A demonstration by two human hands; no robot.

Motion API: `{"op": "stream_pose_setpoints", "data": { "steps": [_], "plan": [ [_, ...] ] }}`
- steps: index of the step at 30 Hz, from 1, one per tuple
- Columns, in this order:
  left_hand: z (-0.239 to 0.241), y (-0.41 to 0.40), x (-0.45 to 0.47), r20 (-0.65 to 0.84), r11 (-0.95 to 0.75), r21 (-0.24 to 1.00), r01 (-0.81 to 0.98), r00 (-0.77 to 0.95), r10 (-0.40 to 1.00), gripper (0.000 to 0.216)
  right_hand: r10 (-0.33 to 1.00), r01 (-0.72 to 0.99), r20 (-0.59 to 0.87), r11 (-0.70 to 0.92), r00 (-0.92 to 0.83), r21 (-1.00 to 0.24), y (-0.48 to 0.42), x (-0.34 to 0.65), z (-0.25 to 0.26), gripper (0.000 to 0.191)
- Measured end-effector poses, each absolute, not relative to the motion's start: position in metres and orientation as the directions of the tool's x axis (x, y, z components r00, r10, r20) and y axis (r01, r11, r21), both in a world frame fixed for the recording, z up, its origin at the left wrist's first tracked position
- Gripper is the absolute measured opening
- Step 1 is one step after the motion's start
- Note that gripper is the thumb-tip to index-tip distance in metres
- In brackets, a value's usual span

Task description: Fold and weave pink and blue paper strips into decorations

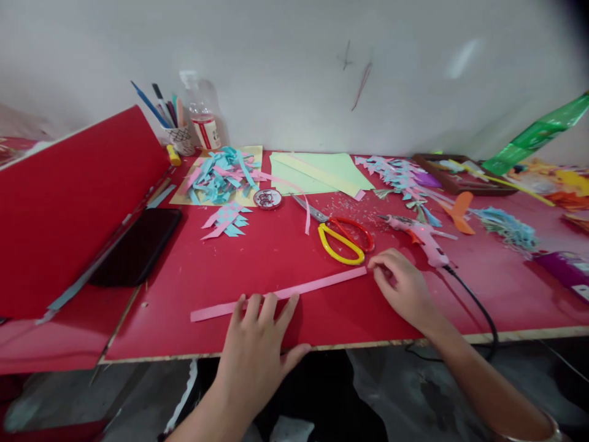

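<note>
A long pink paper strip (317, 285) lies flat on the red table (257, 252) near its front edge. My left hand (257, 341) rests open on the table, fingers spread, with the fingertips pressing on the strip's middle. My right hand (405, 285) is curled at the strip's right end, fingertips pinching or pressing that end. Scissors (343, 236) with one yellow and one red handle lie just behind the strip. A pink glue gun (421, 234) lies to the right of them, its black cord running off the table edge past my right wrist.
A pile of blue and pink paper pieces (223, 175) sits on yellow paper at the back. Green sheets (322, 172), a small round tin (267, 198), a pen cup (179, 136), a bottle (202, 120), a black phone (138, 245) and a raised red board (69, 202) surround it.
</note>
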State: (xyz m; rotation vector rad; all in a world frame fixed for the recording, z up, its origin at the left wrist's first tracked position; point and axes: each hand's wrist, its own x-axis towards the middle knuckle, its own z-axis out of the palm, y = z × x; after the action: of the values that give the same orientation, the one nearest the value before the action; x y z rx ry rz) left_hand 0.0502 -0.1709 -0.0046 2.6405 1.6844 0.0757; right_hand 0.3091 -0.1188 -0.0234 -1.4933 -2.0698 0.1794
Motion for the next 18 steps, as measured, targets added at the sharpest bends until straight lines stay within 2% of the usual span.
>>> {"op": "stream_pose_setpoints", "data": {
  "steps": [1,3,5,7,9,11,14,16,18],
  "plan": [
    [-0.002,-0.165,0.048,0.029,-0.446,0.040,0.894,0.445,0.895,0.050,0.890,0.818,0.406,0.387,-0.209,-0.426,-0.120,0.304,-0.020,0.011],
    [0.001,-0.152,0.043,0.018,-0.499,0.052,0.865,0.499,0.866,0.042,0.855,0.771,0.405,0.487,-0.324,-0.410,-0.122,0.289,-0.014,0.010],
    [0.002,-0.137,0.040,-0.010,-0.544,0.077,0.836,0.546,0.838,0.029,0.801,0.714,0.275,0.599,-0.532,-0.362,-0.120,0.271,-0.009,0.020],
    [0.001,-0.125,0.039,-0.040,-0.579,0.088,0.810,0.584,0.811,0.018,0.721,0.650,0.184,0.686,-0.668,-0.327,-0.114,0.252,-0.006,0.025],
    [0.000,-0.118,0.040,-0.037,-0.595,0.052,0.802,0.597,0.801,0.018,0.685,0.640,0.157,0.724,-0.711,-0.259,-0.107,0.236,-0.007,0.021],
    [-0.001,-0.117,0.043,-0.006,-0.589,0.006,0.808,0.589,0.808,0.016,0.646,0.634,0.132,0.763,-0.752,-0.127,-0.100,0.224,-0.009,0.016],
    [0.001,-0.120,0.043,0.046,-0.562,0.012,0.827,0.561,0.826,0.015,0.581,0.587,0.115,0.809,-0.806,0.032,-0.091,0.215,-0.009,0.018],
    [0.007,-0.118,0.040,0.056,-0.555,0.050,0.830,0.553,0.832,0.020,0.552,0.559,0.100,0.826,-0.828,0.070,-0.084,0.212,-0.005,0.018],
    [0.016,-0.111,0.031,0.044,-0.535,0.082,0.841,0.534,0.845,0.022,0.547,0.552,0.082,0.832,-0.833,0.049,-0.074,0.212,0.003,0.018]
  ]
}}
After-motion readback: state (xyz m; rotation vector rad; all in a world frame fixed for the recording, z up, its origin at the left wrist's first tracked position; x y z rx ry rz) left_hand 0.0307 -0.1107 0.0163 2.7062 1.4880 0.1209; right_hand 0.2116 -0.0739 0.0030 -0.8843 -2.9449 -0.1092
